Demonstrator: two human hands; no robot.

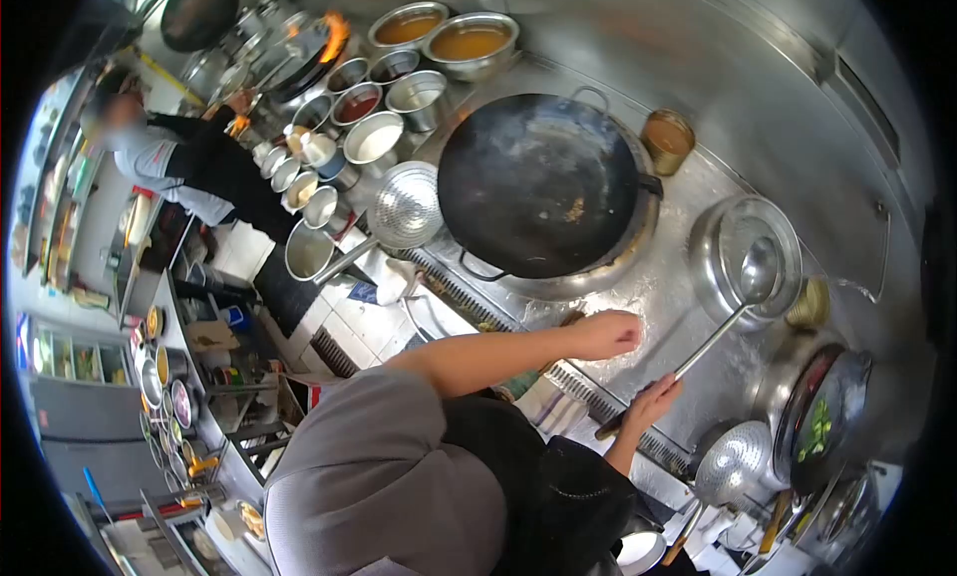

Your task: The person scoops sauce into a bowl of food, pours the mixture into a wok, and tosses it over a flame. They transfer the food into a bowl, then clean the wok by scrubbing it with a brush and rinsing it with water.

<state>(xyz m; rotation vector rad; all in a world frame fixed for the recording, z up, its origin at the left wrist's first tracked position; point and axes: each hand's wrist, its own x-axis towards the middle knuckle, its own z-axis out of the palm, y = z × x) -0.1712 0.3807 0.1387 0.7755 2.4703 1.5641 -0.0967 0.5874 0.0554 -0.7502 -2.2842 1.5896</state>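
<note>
My right hand [653, 402] is wrapped round the long handle of a metal ladle [760, 267]. The ladle's bowl rests inside a round metal pot [706, 267] to the right of the wok. Above the wet steel counter, my left hand [606, 335] is curled into a fist, with nothing showing in it; its underside is hidden. Just beyond that fist sits a large black wok [538, 187] on the burner, with a few small bits of residue on its surface. A perforated strainer [406, 205] lies against the wok's left side.
Metal containers of sauces and seasonings, including a white-filled one [374, 141], stand left of the wok. A tin can [668, 138] is behind it. A second wok [827, 427] with green vegetables and another strainer [736, 461] lie at right. A co-worker [189, 162] stands near a flame [336, 36].
</note>
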